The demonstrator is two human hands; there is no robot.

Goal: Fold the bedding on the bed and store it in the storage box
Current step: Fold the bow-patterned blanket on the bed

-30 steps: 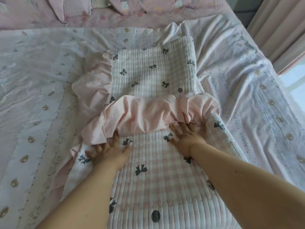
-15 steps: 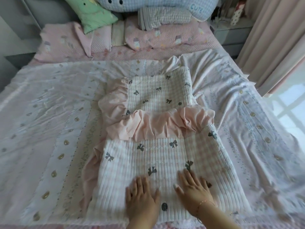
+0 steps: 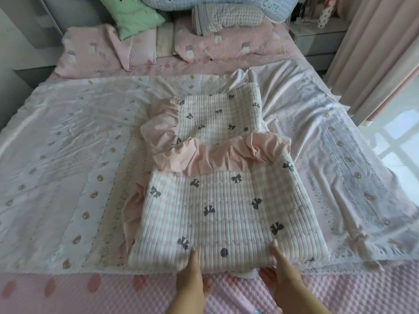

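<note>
The pink-and-white checked quilted bed cover with black bows and a pink ruffle (image 3: 226,200) lies partly folded near the foot edge of the bed (image 3: 68,288), on a spread pale satin sheet with gold dots (image 3: 68,166). The left hand (image 3: 192,279) and right hand (image 3: 283,277) grip its near edge: thumbs on top, fingers tucked under the fold, holding the quilted layers. The step in hand looks like another fold; the next move likely calls for lifting this edge and carrying it toward the head of the bed, keeping the ruffle tucked in. No storage box is visible. At the head edge sit pink pillows (image 3: 226,46) and a green cushion (image 3: 133,17); pink curtains (image 3: 374,53) hang along the right side.
</note>
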